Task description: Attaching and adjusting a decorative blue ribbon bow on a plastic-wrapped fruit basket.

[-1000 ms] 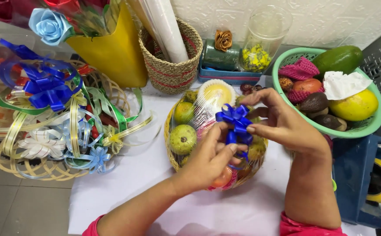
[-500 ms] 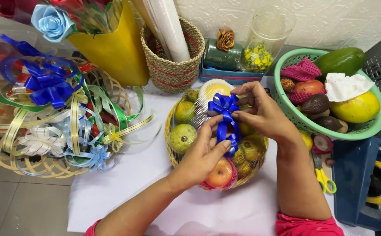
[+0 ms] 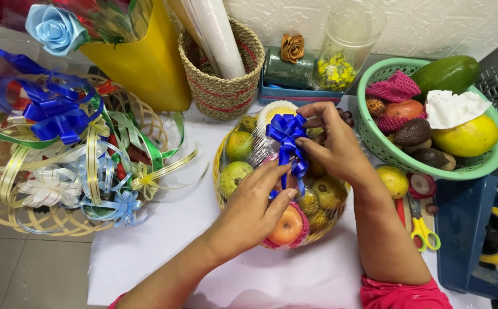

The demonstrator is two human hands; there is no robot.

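Since the earlier frames, we had swung the blue ribbon bow (image 3: 286,133) upright and slid it toward the upper middle of the wrapped fruit basket (image 3: 226,189) at frame centre. Going left to right: our left hand (image 3: 255,209) lay over the film, fingertips pinching the bow's lower tail beside an orange fruit (image 3: 286,226); our right hand (image 3: 332,146) gripped the loops from above. We judged the bow nearly seated, not yet fixed. At right stood the green basket (image 3: 375,143).
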